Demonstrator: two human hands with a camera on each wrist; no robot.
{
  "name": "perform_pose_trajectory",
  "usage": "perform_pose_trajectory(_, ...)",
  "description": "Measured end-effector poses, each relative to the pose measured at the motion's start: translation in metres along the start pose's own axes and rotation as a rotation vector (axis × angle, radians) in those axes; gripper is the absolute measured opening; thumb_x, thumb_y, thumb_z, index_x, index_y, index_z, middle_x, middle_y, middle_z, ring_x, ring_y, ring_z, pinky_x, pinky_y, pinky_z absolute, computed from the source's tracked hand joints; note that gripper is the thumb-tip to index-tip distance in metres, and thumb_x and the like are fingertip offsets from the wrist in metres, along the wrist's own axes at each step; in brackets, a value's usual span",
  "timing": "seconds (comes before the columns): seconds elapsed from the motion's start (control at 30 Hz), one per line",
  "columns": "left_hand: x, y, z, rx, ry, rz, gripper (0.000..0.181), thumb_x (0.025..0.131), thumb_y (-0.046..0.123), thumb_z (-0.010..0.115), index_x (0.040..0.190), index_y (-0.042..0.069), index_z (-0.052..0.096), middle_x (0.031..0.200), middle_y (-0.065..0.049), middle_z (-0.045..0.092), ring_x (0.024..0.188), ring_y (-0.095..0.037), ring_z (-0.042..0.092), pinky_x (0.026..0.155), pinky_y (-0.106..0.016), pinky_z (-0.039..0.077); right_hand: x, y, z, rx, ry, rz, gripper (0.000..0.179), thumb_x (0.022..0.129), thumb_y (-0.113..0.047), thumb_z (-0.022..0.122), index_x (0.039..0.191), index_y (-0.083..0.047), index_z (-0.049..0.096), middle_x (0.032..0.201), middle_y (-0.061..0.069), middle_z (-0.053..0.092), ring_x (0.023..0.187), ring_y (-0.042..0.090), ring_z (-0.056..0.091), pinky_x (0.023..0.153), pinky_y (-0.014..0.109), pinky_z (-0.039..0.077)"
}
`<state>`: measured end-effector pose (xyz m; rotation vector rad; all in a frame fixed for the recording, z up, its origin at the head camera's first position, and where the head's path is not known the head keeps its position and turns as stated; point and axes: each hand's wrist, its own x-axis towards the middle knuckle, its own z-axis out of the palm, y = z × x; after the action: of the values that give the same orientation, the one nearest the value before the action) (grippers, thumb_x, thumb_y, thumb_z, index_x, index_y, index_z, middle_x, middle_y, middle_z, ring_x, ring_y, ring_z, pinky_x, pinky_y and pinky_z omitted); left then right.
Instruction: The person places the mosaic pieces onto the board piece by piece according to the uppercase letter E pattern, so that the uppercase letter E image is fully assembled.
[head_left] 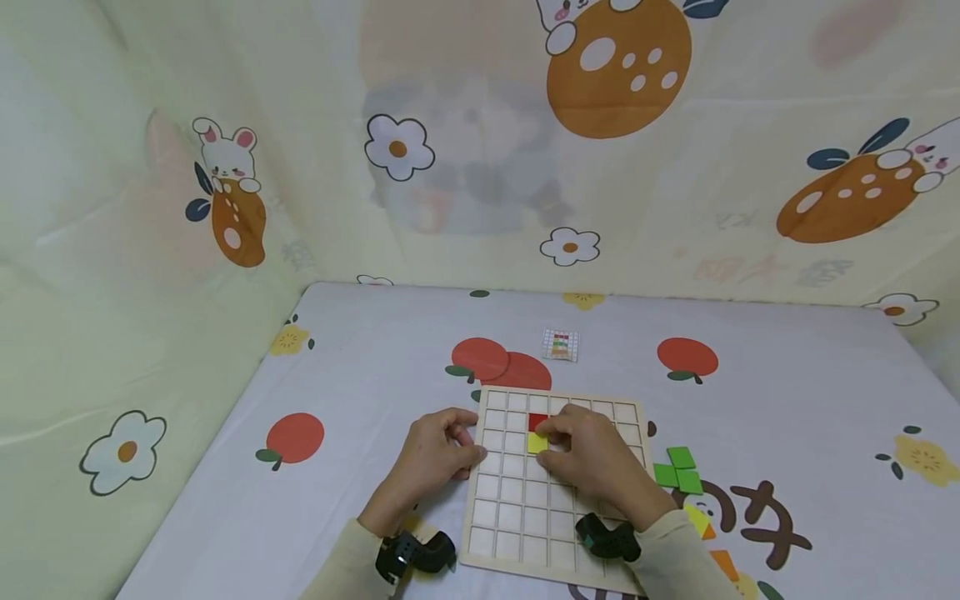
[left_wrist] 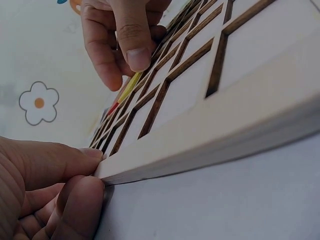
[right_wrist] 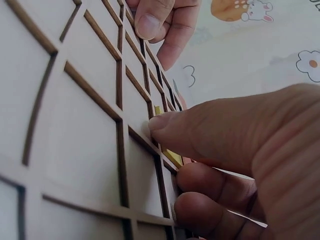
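Observation:
A wooden grid board (head_left: 511,516) with square cells lies on the table between both hands. My left hand (head_left: 437,452) holds the board's left edge, with the thumb (left_wrist: 75,162) on the frame and fingers at its side. Over the upper middle of the grid, my right hand (head_left: 600,458) pinches a yellow square tile (head_left: 537,442) between thumb (right_wrist: 187,125) and fingers. In the right wrist view the yellow tile (right_wrist: 172,157) shows partly behind the thumb. A red square tile (head_left: 537,422) sits in a cell just beyond it, partly covered by a fingertip.
Several loose tiles lie right of the board: green squares (head_left: 681,457), a yellow piece (head_left: 697,520) and an orange piece (head_left: 724,565) beside the right sleeve. Behind the board lies a small card (head_left: 561,345) with a coloured grid pattern. Printed cloth covers the table and walls.

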<state>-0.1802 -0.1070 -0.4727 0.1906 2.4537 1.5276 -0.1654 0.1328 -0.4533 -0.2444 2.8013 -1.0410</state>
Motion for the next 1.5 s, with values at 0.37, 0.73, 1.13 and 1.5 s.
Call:
perform_pose_trajectory(0.37, 0.001, -0.001, 0.001, 0.012, -0.003, 0.005, 0.045, 0.086, 0.004, 0.082, 0.128, -0.002, 0.067, 0.08, -0.002, 0.064, 0.055, -0.01, 0.059, 0.051, -0.02, 0.053, -0.005, 0.002, -0.011, 0.003, 0.035, -0.04, 0.028, 0.084, -0.01, 0.083, 0.111, -0.013, 0.08, 0.094, -0.002, 0.063, 0.082, 0.016, 0.053, 0.069, 0.03, 0.048)
perform_pose_trajectory(0.73, 0.0, 0.001, -0.001, 0.004, 0.004, -0.02, 0.044, 0.086, 0.004, 0.082, 0.127, -0.002, 0.067, 0.082, -0.004, 0.063, 0.056, -0.011, 0.059, 0.053, -0.021, 0.054, -0.021, 0.03, -0.047, -0.076, 0.131, -0.017, 0.035, 0.084, -0.016, 0.084, 0.117, -0.007, 0.078, 0.105, 0.006, 0.068, 0.089, 0.021, 0.058, 0.072, 0.036, 0.052)
perform_pose_trajectory(1.13, -0.001, 0.001, 0.0, -0.002, -0.006, -0.013, 0.045, 0.086, 0.003, 0.082, 0.127, -0.003, 0.067, 0.081, -0.004, 0.063, 0.055, -0.012, 0.059, 0.052, -0.02, 0.053, -0.056, 0.091, -0.088, -0.16, 0.13, 0.07, 0.038, 0.086, -0.023, 0.086, 0.117, -0.003, 0.076, 0.099, 0.005, 0.066, 0.083, 0.018, 0.062, 0.062, 0.031, 0.05)
perform_pose_trajectory(1.5, 0.0, 0.0, 0.0, 0.006, 0.0, -0.015, 0.045, 0.086, 0.004, 0.082, 0.128, -0.002, 0.067, 0.082, -0.003, 0.063, 0.057, -0.012, 0.059, 0.053, -0.022, 0.053, -0.065, 0.108, -0.094, -0.161, 0.053, 0.18, 0.045, 0.084, -0.028, 0.087, 0.118, -0.001, 0.074, 0.097, 0.006, 0.064, 0.086, 0.023, 0.058, 0.066, 0.035, 0.049)
